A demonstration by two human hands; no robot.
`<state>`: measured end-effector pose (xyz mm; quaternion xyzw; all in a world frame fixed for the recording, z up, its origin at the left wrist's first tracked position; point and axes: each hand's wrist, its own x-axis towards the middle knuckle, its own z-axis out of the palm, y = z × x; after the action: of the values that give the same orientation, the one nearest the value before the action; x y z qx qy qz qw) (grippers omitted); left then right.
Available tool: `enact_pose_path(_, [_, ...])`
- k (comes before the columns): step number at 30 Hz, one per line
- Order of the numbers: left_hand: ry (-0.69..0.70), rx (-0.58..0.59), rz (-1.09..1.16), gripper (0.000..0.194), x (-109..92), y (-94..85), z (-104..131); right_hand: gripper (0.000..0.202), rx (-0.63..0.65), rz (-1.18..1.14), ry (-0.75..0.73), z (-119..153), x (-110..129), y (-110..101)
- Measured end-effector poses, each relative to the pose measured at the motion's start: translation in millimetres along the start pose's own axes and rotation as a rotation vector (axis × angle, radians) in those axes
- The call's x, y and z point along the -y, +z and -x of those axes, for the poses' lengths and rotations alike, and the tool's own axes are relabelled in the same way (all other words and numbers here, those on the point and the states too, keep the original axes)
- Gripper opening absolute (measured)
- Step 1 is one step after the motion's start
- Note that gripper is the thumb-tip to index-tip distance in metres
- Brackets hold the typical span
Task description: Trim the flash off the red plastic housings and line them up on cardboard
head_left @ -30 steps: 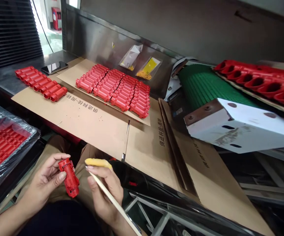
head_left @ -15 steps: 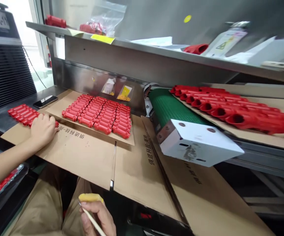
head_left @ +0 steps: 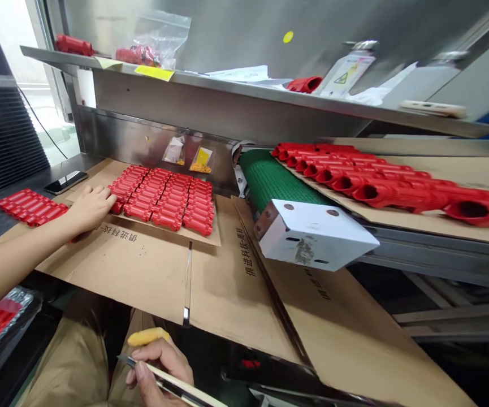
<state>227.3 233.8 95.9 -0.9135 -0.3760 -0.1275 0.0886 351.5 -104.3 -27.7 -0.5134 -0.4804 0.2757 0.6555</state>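
Note:
My left hand [head_left: 90, 210] curls over the front left corner of the rows of short red plastic tubes [head_left: 170, 198], fingers bent against the end tube. Part of another red piece [head_left: 74, 239] peeks out beneath my wrist on the cardboard [head_left: 151, 271]; the palm side is hidden. Low in the view, above my lap, my right hand [head_left: 163, 362] grips a craft knife [head_left: 176, 387] with a pale handle, its blade pointing left. A yellow cover [head_left: 147, 337] sits on one finger of that hand.
A smaller red group [head_left: 32, 207] lies at the left near a phone [head_left: 66, 182]. Right of the rows, a green conveyor belt [head_left: 278, 178] ends at a white metal guard [head_left: 316, 234]. Larger red tubes [head_left: 380, 181] lie on cardboard beyond it. A metal shelf [head_left: 227, 90] spans the back.
My left hand has moved right and slightly up, from beside the smaller red group to the corner of the rows. The knife now lies flatter, with its blade showing more. The view has shifted.

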Motion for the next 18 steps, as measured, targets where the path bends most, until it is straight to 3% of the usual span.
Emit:
enact_pose_path(4, [-0.01, -0.057, 0.106, 0.037, 0, -19.4, 23, 0.017, 0.061, -0.011, 0.002, -1, 10, -5])
enact_pose_path(7, [-0.011, -0.062, 0.236, 0.031, -27, -31.7, 82, 0.021, 0.092, -0.007, 0.051, -9, 19, -19])
enact_pose_path(8, [-0.01, -0.046, 0.339, 0.033, -41, -32.4, 109, 0.022, 0.101, 0.004, 0.082, -13, 23, -23])
enact_pose_path(9, [-0.038, -0.021, 0.607, 0.034, -58, -31.5, 137, 0.023, 0.119, 0.016, 0.116, -17, 28, -26])
enact_pose_path(11, [-0.141, 0.135, 1.008, 0.034, -94, -27.0, 191, 0.023, 0.153, 0.054, 0.186, -26, 36, -28])
enact_pose_path(13, [-0.265, 0.214, 1.215, 0.039, -123, -21.6, 232, 0.023, 0.268, 0.083, 0.261, -32, 41, -25])
enact_pose_path(16, [-0.429, 0.308, 1.37, 0.048, -145, -13.6, 268, 0.028, 0.416, 0.074, 0.358, -32, 42, -19])
enact_pose_path(18, [-0.594, 0.289, 1.448, 0.048, -150, -9.2, 280, 0.032, 0.435, 0.038, 0.406, -24, 38, -14])
